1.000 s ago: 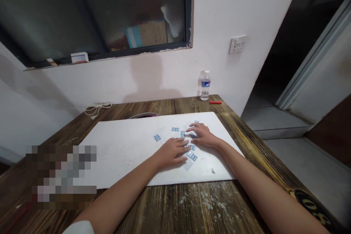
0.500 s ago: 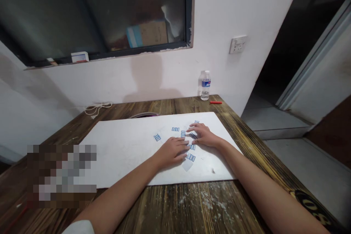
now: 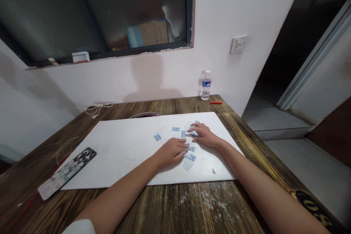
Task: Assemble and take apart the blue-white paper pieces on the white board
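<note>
A white board [image 3: 123,153] lies on the wooden table with several small clear pieces bearing blue printed bars on it. My left hand [image 3: 172,152] rests low over the board, palm down, fingers stretched toward a blue-marked piece [image 3: 190,157] near its fingertips. Opposite it, my right hand [image 3: 204,135] is palm down with fingers apart, its thumb and fingers around another blue-marked piece [image 3: 193,134]; whether they touch it I cannot tell. Between the hands lies an upright-striped piece [image 3: 183,134]. Farther left are two more, one flat [image 3: 176,129] and one tilted [image 3: 157,137].
A phone in a patterned case [image 3: 68,172] overlaps the board's left edge. Toward the wall are a water bottle [image 3: 206,85], a red stick-like object [image 3: 216,102], a white cord [image 3: 97,108] and a round-rimmed object [image 3: 145,114] partly behind the board.
The lower fingers of my left hand have drawn in slightly, showing more of the nearest piece. My right hand stays almost still.
</note>
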{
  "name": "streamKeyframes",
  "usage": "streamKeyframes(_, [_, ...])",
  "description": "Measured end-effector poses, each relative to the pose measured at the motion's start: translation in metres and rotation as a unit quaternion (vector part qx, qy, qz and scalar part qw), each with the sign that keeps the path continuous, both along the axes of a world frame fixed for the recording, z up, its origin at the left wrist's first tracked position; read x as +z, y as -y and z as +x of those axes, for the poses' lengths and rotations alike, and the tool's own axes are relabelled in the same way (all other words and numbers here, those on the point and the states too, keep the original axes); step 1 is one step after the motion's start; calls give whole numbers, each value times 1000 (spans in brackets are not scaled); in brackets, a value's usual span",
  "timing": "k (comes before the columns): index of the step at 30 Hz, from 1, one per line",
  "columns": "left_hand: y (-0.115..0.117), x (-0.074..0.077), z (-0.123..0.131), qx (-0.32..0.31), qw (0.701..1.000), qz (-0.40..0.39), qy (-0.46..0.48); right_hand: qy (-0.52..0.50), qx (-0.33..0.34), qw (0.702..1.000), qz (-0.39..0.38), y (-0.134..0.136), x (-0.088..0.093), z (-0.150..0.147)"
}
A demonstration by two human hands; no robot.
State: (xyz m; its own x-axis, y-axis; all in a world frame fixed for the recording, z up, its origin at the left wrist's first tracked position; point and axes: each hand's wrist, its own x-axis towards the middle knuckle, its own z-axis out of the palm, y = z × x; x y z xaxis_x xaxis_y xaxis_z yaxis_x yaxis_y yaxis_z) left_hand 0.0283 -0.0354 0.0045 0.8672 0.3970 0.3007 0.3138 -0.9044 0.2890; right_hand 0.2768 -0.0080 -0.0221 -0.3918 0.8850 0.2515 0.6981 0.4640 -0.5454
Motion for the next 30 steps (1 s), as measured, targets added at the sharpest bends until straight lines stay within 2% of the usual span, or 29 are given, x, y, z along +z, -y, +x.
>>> streamKeyframes(5, [0,1,0,-32,999,-8,9,1,-19,1000,15,-2,-3,-2])
streamKeyframes(11, [6,3,1,39,998,45,-1,27,-23,999,29,6,0,-7])
streamKeyframes(14, [8,6,1,50,997,50,-18,47,-20,998,22,10,4,-8])
streamKeyframes(21, [6,7,-1,45,999,18,-24,33,-12,999,-10,8,7,-6])
streamKeyframes(30, [6,10,2,19,1000,21,11,18,14,1000,-17,10,11,-3])
